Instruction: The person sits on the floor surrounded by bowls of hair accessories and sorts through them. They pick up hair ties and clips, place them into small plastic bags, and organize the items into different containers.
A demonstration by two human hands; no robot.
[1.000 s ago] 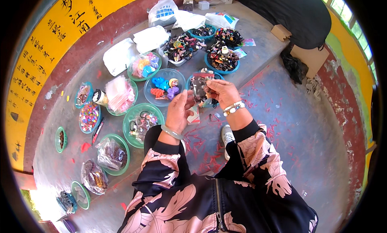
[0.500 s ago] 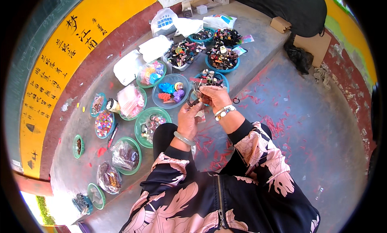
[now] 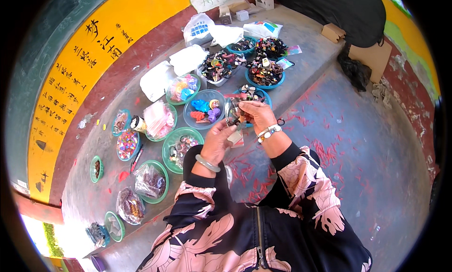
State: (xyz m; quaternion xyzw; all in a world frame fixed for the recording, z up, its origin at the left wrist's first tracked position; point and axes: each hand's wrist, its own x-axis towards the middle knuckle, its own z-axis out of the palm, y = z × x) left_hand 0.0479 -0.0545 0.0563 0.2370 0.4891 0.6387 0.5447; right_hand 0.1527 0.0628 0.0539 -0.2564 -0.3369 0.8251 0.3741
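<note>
What is pinched between the two hands is hard to make out: a small clear plastic packet (image 3: 234, 116) with dark little pieces at its lower edge, partly covered by the fingers. The packet is held upright in the air, just in front of the blue round plastic bowl of blue, red and purple pieces (image 3: 205, 109), which serves as the landmark here. The left hand (image 3: 217, 141), with a pale green bangle on its wrist, is closed around the packet's lower part, where a whitish card or label is glimpsed. The right hand (image 3: 254, 116), with a beaded bracelet at the wrist, is clenched on the packet's upper right side; its fingertips are hidden behind the packet. Whether the packet is sealed cannot be told.

To the left of the blue bowl, a green bowl holding clear pink-tinted bags (image 3: 160, 121) is seen, and nearer the person a green bowl of mixed small dark pieces (image 3: 181, 147). Beyond the blue bowl, a grey tray heaped with dark assorted trinkets (image 3: 219, 67) stands, its contents too small to tell apart. To the right of it, another blue bowl (image 3: 256, 94) is largely hidden by the right hand. All of these rest on a raised grey concrete ledge (image 3: 94, 187), which is bent by the lens toward the rim. The person's floral black sleeves are cut off at the lower edge.
</note>
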